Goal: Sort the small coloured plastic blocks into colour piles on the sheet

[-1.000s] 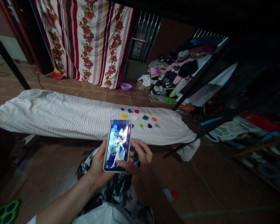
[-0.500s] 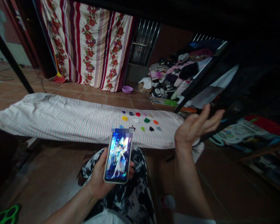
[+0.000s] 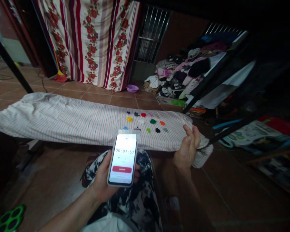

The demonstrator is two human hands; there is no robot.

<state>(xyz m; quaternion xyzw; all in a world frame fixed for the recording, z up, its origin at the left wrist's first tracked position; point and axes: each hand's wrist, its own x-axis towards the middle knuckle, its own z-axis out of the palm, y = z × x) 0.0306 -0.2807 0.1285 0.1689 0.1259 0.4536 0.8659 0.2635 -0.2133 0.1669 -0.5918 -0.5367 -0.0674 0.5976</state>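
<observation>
Left hand [image 3: 101,185] gripping phone [image 3: 123,159], thumb along one side, fingertips round the other, face up (timer reads 00:01:57, red button [image 3: 122,169] below); striped cloth [image 3: 91,122] ahead of that hand, small coloured heaps [image 3: 153,121] on it, ahead and to the right; right hand [image 3: 185,153] well apart from the phone, holding nothing, fingers loosely spread, near the cloth's front edge

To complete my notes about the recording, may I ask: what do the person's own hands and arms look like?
The left hand and right hand are human hands, with no glove, ring or watch visible. The left forearm and right forearm are bare; no sleeve shows clearly. Shadow hides finer detail.
</observation>
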